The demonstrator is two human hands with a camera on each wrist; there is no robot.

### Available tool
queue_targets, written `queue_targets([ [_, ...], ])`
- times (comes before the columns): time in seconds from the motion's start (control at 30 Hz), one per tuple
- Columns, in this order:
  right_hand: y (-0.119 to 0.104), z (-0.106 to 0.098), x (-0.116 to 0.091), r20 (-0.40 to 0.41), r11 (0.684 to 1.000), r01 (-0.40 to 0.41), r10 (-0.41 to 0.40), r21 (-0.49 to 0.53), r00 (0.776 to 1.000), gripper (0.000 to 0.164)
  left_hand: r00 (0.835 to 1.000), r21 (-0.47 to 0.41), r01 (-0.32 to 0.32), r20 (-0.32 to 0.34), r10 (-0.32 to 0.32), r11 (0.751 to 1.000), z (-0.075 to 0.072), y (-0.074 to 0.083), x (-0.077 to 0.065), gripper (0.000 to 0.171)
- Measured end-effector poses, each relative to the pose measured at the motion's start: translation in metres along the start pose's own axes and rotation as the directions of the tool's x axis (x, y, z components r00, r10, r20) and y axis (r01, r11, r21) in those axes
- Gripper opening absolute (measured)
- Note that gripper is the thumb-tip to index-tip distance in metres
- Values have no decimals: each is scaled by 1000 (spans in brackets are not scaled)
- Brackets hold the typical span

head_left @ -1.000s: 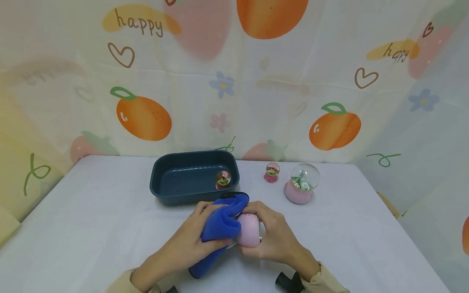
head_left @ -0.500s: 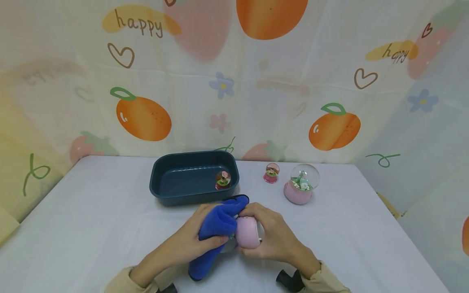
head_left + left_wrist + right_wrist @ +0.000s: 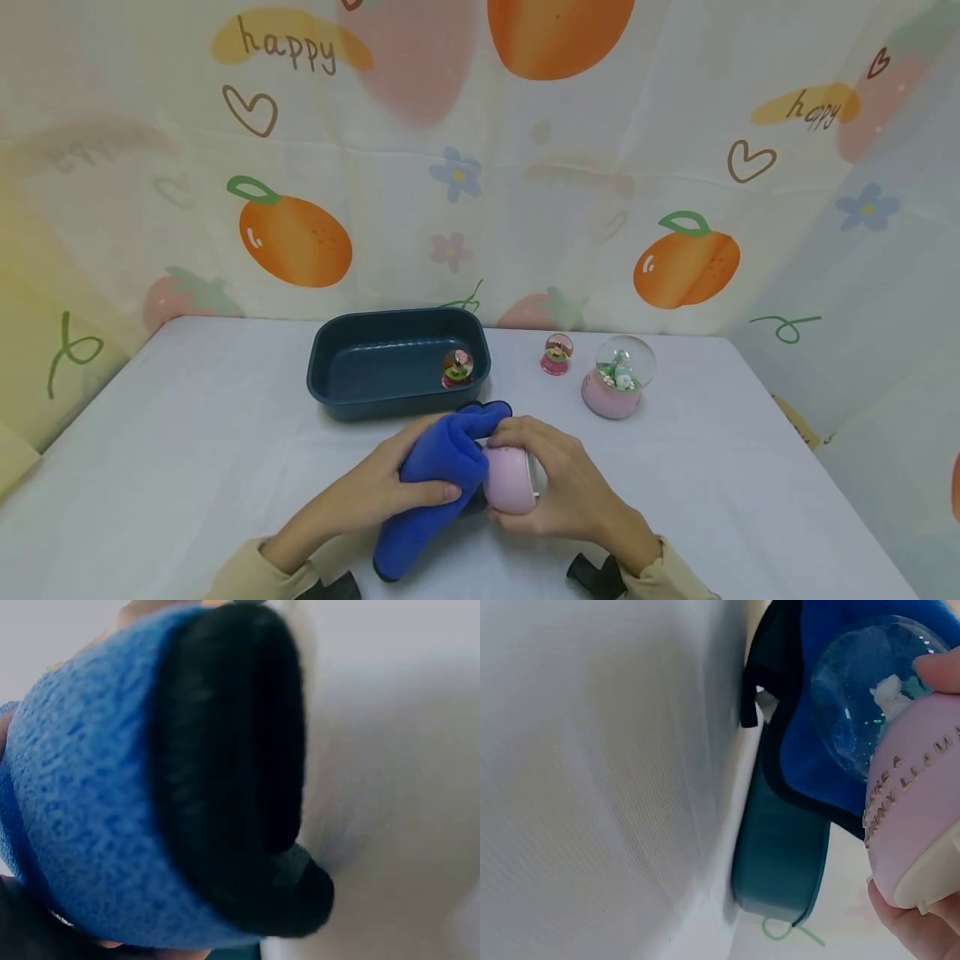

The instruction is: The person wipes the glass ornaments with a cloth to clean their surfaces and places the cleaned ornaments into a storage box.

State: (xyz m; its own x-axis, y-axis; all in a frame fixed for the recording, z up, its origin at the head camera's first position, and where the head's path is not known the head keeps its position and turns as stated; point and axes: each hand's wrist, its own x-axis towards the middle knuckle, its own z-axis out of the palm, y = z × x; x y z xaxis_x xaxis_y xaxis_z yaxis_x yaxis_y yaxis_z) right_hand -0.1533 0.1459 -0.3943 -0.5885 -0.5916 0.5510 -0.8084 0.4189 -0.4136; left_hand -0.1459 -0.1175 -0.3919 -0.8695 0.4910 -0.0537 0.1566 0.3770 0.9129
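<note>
Right hand (image 3: 558,475) fingers are curling around the pink bottom (image 3: 510,482) of a snow globe (image 3: 911,787), and they are gripping it. The globe is lying tipped on its side between the two hands, with its clear ball (image 3: 847,697) pointing toward the left hand (image 3: 390,492). Inside the ball, something white is showing, with green bits and shiny dots around it. Raised letters are running around the pink part next to the right hand's fingers. The left hand is gripping a bunched blue cloth (image 3: 442,479) with a dark edge, its thumb resting on top, and the cloth is lying against the ball. Ahead of the left hand, a dark blue-green tray (image 3: 375,408) is sitting on the white tabletop (image 3: 187,458), with a little globe (image 3: 457,371) standing inside at its right end. Ahead of the right hand, a small pink globe (image 3: 557,357) is standing up, and just beside it, a bit farther right, a bigger pink globe (image 3: 612,392) is standing too. Far behind everything, past both hands, a fruit-print sheet (image 3: 555,200) is hanging.
</note>
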Motion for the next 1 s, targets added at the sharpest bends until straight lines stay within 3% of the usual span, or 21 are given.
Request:
queue_targets([
  [0.17, 0, -1, 0, -25, 999, 42, -42, 16, 999, 67, 996, -25, -66, -55, 64, 998, -1, 0, 0, 52],
  [0.33, 0, -4, 0, -21, 996, 53, -52, 71, 998, 67, 991, -58, -45, -130, 37, 997, -2, 2, 0, 44],
  [0.4, 0, -5, 1, -24, 993, 71, -69, 96, 997, 67, 995, -98, -40, -94, 31, 994, -3, 3, -1, 47],
  [0.57, -1, -6, 1, -32, 982, 145, -142, 123, 989, 68, 994, -237, -7, 102, 32, 971, -8, 4, -3, 65],
  [0.67, 0, -5, 1, -33, 978, 166, -163, 125, 986, 68, 990, -253, -10, 131, 45, 967, -8, 3, -3, 68],
  [0.83, 1, -2, 1, -47, 978, 166, -161, 128, 986, 72, 994, -221, -85, 48, 98, 972, -5, 1, -1, 57],
  [1.0, 2, -1, 2, -86, 972, 198, -188, 128, 978, 73, 994, -163, -95, -73, 84, 982, -4, 3, -1, 50],
])
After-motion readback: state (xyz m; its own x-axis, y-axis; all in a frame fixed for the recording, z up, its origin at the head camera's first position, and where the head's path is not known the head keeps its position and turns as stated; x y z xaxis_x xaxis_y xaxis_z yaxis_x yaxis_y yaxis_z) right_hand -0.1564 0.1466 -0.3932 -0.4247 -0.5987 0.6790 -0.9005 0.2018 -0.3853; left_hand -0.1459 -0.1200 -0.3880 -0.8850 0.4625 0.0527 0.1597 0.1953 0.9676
